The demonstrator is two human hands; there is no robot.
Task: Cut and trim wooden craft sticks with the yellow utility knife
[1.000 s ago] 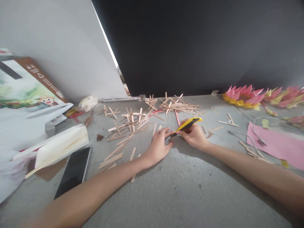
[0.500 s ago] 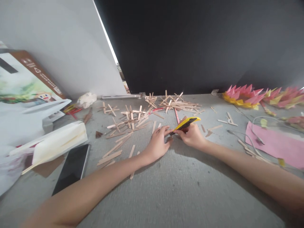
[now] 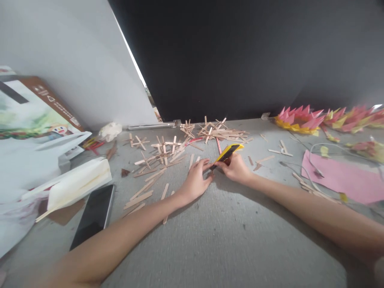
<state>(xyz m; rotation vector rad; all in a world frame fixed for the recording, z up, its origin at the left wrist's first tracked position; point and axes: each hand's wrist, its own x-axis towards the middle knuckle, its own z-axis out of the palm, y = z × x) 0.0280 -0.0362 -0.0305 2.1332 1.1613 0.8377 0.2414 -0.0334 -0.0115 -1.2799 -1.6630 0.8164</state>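
Your right hand (image 3: 237, 169) wraps the yellow cutter (image 3: 228, 153) at mid-frame, its tip beside the curled fingers of your left hand (image 3: 196, 178) — I can't tell whether those pinch anything. Pressing hard so close could let it slip and nick them. At far left, a white plastic bag (image 3: 27, 158) fronts a printed box (image 3: 49, 106) — contents hidden.

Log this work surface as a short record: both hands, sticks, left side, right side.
Right hand: grips a yellow-and-black cutter, held at a slant
Left hand: beside the cutter's lower end; whether it holds anything is unclear
Wooden sticks: many, piled at the back and scattered around
Left side: dark phone
Right side: pink sheet, partly crossed by a cable
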